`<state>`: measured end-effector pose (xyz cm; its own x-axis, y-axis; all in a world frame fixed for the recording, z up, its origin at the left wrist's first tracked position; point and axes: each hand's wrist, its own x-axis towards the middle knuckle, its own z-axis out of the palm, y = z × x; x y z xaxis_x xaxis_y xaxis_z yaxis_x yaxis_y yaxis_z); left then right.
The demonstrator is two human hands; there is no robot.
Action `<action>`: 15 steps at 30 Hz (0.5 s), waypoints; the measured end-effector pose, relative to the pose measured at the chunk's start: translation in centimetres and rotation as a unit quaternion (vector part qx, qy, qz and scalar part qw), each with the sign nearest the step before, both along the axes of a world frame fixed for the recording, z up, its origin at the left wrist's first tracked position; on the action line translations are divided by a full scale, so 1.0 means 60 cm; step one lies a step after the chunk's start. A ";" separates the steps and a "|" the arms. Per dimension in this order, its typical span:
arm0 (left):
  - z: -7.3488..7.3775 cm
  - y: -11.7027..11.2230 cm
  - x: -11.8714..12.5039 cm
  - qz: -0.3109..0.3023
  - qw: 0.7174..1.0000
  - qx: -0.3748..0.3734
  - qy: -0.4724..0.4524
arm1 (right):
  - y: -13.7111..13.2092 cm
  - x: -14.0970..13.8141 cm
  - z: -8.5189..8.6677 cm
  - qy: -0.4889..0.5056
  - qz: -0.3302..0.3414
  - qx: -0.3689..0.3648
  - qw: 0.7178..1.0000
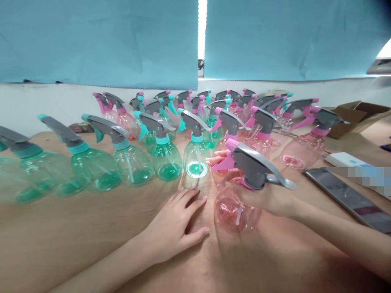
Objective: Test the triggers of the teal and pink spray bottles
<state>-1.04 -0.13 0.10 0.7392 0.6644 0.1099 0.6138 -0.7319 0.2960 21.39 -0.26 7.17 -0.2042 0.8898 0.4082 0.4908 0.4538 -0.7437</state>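
My right hand (269,195) is wrapped round the neck of a pink spray bottle (235,211) with a grey trigger head and pink nozzle (253,165); the bottle stands on the brown table (76,240) in front of me. My left hand (174,228) lies flat on the table just left of that bottle, fingers spread, holding nothing. Right behind the hands stand a clear bottle with a teal collar (195,156) and a green bottle (166,156).
Several green spray bottles (100,162) line the left side and several pink ones (302,142) the right, with more behind. A phone (351,199) and a white box (348,160) lie at right. A cardboard box (354,116) sits far right. Blue sheets hang behind.
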 end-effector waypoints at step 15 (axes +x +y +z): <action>0.002 -0.001 0.001 0.002 1.000 0.002 0.007 | -0.006 0.019 -0.017 0.054 0.023 -0.135 0.989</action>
<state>-1.00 -0.20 0.21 0.7378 0.6674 0.1015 0.6212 -0.7300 0.2849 22.53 -0.60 6.17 -0.2149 0.9601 0.1788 0.3862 0.2517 -0.8874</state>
